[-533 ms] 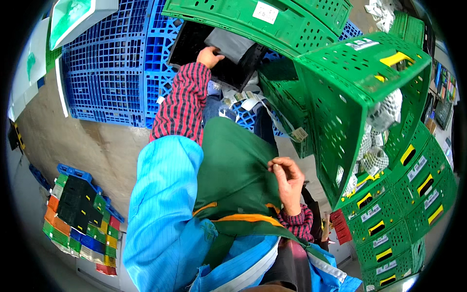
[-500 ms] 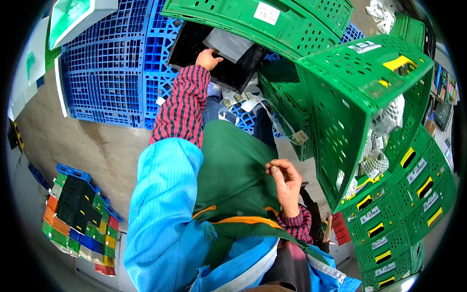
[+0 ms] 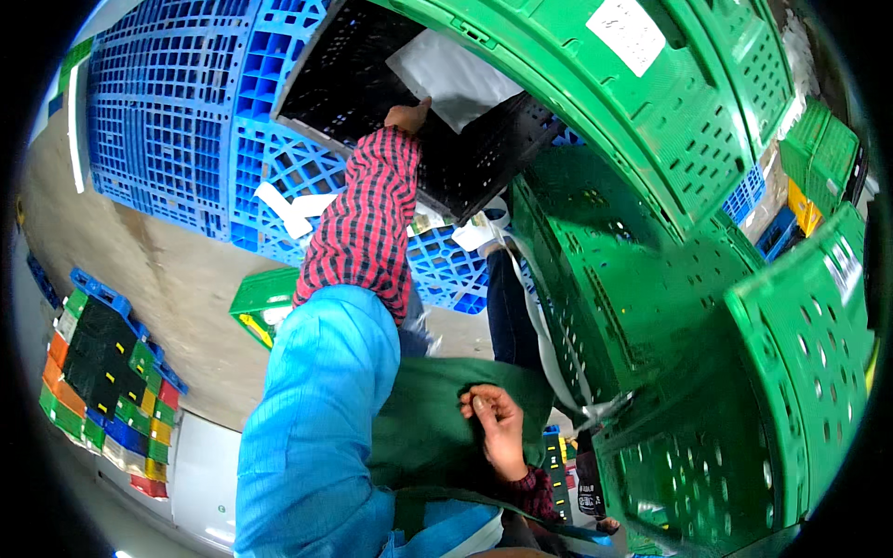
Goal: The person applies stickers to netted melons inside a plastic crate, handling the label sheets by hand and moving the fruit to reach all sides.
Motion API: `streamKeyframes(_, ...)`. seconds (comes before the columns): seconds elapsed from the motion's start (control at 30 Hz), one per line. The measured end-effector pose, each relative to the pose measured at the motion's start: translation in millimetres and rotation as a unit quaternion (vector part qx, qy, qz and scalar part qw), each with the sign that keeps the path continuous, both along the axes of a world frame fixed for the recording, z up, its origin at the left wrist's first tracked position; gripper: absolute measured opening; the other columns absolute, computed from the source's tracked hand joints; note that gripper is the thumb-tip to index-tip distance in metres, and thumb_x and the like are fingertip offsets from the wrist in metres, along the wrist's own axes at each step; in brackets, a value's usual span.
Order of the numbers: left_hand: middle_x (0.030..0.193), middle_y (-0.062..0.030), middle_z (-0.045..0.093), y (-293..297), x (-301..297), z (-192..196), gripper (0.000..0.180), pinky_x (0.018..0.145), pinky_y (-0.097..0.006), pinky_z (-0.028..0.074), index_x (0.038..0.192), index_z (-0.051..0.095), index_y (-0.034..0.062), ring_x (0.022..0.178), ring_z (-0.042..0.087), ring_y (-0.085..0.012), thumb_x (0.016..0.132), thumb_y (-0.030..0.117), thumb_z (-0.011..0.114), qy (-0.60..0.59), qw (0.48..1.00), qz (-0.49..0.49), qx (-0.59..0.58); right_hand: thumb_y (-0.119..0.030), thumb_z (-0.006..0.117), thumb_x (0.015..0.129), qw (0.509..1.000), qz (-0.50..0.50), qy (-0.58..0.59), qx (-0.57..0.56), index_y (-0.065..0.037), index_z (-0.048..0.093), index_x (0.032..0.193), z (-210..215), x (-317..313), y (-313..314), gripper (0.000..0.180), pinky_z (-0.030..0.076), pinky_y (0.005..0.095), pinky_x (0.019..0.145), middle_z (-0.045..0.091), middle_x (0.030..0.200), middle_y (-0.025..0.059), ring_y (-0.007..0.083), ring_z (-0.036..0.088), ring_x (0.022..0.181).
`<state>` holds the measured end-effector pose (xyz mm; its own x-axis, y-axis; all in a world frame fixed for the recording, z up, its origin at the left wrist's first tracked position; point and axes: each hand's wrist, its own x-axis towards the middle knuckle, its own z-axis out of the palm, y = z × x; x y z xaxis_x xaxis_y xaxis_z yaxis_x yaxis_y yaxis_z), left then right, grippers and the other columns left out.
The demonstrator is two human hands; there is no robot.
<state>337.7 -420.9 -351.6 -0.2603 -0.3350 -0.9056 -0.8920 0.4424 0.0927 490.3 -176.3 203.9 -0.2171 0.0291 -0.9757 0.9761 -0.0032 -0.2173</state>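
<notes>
Left hand is reaching into a black crate, right by a grey plastic sheet lying in there; fingertips are mostly hiding, so I can't tell how open it is or if it's gripping. Right hand is hanging loosely half-curled by the green apron, nothing showing in it; a big green crate is blocking part of the black one; white strips are cluttering the blue pallet.

Around me it looks like a warehouse: blue plastic pallets, perforated green crates, a multicoloured crate stack, and a hard grey floor.
</notes>
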Motion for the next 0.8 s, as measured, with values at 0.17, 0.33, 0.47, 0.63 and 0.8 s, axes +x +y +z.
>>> streamKeyframes(0.17,0.107,-0.02,0.066,28.0,-30.3,14.7,0.055,0.085,-0.04,0.052,0.103,0.068,0.0005,0.1,0.064,-0.0346,0.076,0.049,0.066,0.032,0.999,0.03,-0.005,-0.006,0.055,0.095,1.0,-0.019,-0.019,-0.004,0.001,0.059,0.11,-31.9,1.8,12.7,0.017,0.05,0.0257,0.076,0.067,0.097,0.0098,0.0118,0.062,0.08)
streamKeyframes(0.33,0.095,-0.0226,0.067,18.8,-17.0,45.4,0.044,0.077,-0.042,0.053,0.092,0.068,-0.002,0.09,0.067,-0.0348,0.077,0.039,0.061,0.12,0.993,-0.016,-0.017,-0.004,0.055,0.094,0.999,0.038,0.012,-0.01,0.0,0.06,0.11,-13.9,-8.1,3.0,0.017,0.049,0.0228,0.075,0.067,0.097,0.0062,0.0087,0.06,0.081)
streamKeyframes(0.47,0.08,-0.0216,0.068,10.1,38.7,155.3,0.04,0.069,-0.038,0.052,0.085,0.067,-0.0033,0.076,0.067,-0.0319,0.079,0.036,0.061,0.177,0.962,0.18,0.101,-0.005,0.07,0.083,0.974,0.174,0.135,0.058,-0.001,0.057,0.115,16.0,-38.2,-19.1,0.034,0.048,0.0242,0.079,0.065,0.101,0.0052,0.0103,0.059,0.084)
streamKeyframes(0.63,0.087,-0.0051,0.064,-36.4,46.4,461.6,0.014,0.069,-0.028,0.052,0.092,0.062,0.0022,0.076,0.06,-0.0133,0.087,0.015,0.058,0.149,0.848,0.422,0.284,-0.012,0.083,0.063,0.816,0.381,0.39,0.194,-0.004,0.029,0.143,45.8,-116.4,-45.7,0.097,0.033,0.0401,0.105,0.036,0.141,0.021,0.0334,0.038,0.129)
streamKeyframes(0.8,0.094,-0.0058,0.065,-84.3,53.6,668.8,0.02,0.079,-0.032,0.052,0.103,0.062,0.0022,0.085,0.063,-0.0163,0.089,0.016,0.058,0.163,0.792,0.437,0.395,-0.013,0.08,0.062,0.666,0.495,0.52,0.203,-0.007,0.053,0.123,87.7,-144.9,-62.2,0.067,0.029,0.0468,0.106,0.044,0.137,0.0196,0.0397,0.036,0.13)
